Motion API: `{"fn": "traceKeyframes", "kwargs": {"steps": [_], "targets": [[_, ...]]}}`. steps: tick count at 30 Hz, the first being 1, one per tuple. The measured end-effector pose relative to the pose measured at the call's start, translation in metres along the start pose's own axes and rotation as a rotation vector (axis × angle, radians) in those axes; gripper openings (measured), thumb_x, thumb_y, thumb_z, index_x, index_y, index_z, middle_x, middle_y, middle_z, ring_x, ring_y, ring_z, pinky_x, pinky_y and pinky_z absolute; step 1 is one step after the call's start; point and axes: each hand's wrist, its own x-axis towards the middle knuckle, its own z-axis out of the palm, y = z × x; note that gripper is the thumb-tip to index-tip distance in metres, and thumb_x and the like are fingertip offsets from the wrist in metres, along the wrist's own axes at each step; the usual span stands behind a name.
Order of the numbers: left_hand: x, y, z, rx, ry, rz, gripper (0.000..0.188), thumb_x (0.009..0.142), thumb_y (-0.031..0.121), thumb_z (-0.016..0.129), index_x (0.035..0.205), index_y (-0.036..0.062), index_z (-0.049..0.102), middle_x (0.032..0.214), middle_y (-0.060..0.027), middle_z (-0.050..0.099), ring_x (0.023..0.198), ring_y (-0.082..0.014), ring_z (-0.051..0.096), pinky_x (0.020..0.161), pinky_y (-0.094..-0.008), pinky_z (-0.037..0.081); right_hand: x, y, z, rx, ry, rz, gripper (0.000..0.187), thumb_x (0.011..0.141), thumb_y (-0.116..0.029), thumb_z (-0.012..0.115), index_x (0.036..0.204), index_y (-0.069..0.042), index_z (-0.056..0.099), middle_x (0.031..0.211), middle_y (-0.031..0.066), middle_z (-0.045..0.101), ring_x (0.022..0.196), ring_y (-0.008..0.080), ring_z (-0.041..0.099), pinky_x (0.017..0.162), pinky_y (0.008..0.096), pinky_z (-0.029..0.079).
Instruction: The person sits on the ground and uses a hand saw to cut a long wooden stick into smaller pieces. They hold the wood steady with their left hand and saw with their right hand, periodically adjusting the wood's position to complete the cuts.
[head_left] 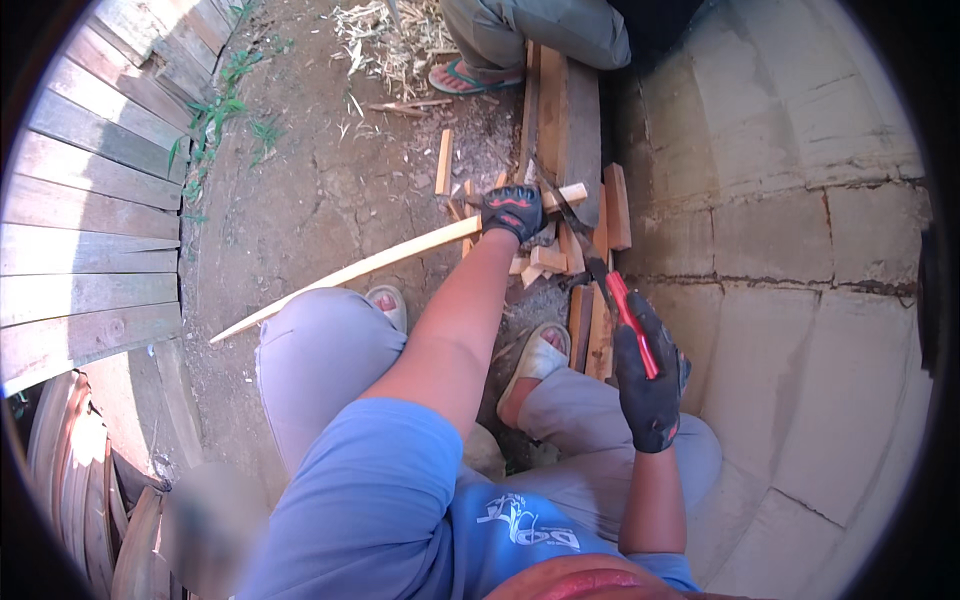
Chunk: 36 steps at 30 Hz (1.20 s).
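My left hand [514, 210], in a black glove with red marks, is closed around a long, pale wooden strip [365, 266]. The strip runs from the ground at the left, beside my left knee, to a short end beyond my fingers at the right. My right hand [648, 375], gloved in black too, grips the red handle of a hand saw [632, 322]. Its dark, narrow blade reaches up and left, crossing the strip's right end just beside my left hand. The saw's teeth are too small to make out. Several short wood offcuts [547, 260] lie beneath the strip.
A concrete block wall [780, 240] rises at the right. Thick timber [570, 120] lies along it. Ahead, another person's sandalled foot [478, 78] is beside wood shavings [385, 45]. A plank fence [95, 210] stands at the left, past bare earth.
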Motion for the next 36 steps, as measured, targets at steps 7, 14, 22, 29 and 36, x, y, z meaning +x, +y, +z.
{"fn": "traceKeyframes", "kwargs": {"steps": [7,14,22,29,36], "targets": [[0.006,-0.005,0.006,0.005,-0.014,0.032,0.037,0.092,0.038,0.067,0.117,0.0117,0.075,0.116,-0.0163,0.078,0.109,-0.0371,0.075,0.094,-0.0513,0.059,-0.023,-0.029,-0.035,0.179,-0.032,0.387,0.040,0.105,-0.020,0.067,0.142,-0.004,0.070,0.125,0.0143,0.078,0.106,0.0220,0.073,0.094,0.0375,0.056],[0.001,-0.008,0.005,0.026,0.104,0.038,0.026,0.090,0.031,0.068,0.102,0.0121,0.080,0.106,-0.0145,0.080,0.100,-0.0341,0.078,0.084,-0.0491,0.060,0.008,-0.039,-0.025,-0.010,-0.048,0.110,0.040,0.105,-0.021,0.067,0.140,-0.002,0.070,0.133,0.0171,0.076,0.122,0.0247,0.072,0.103,0.0382,0.054],[0.004,-0.004,0.012,-0.009,0.113,0.052,0.025,0.088,0.031,0.069,0.102,0.0135,0.080,0.102,-0.0127,0.080,0.098,-0.0337,0.078,0.083,-0.0487,0.059,0.115,0.022,0.087,0.107,0.060,-0.094,0.036,0.105,-0.027,0.066,0.138,-0.014,0.073,0.121,0.0207,0.077,0.109,0.0342,0.076,0.094,0.0427,0.057],[0.009,-0.007,0.001,-0.003,-0.023,0.067,0.035,0.091,0.039,0.070,0.110,0.0112,0.079,0.112,-0.0163,0.079,0.106,-0.0334,0.077,0.091,-0.0472,0.060,0.068,0.021,0.049,0.020,0.019,-0.084,0.036,0.105,-0.026,0.067,0.138,-0.012,0.072,0.125,0.0198,0.077,0.114,0.0355,0.075,0.096,0.0426,0.057],[0.009,-0.005,0.009,0.024,0.030,0.043,0.035,0.091,0.040,0.072,0.112,0.0137,0.077,0.111,-0.0145,0.079,0.105,-0.0337,0.077,0.088,-0.0488,0.061,-0.040,-0.006,-0.054,-0.128,-0.053,0.083,0.040,0.106,-0.021,0.065,0.142,-0.004,0.070,0.113,0.0100,0.078,0.068,0.0128,0.063,0.066,0.0316,0.054]]}}
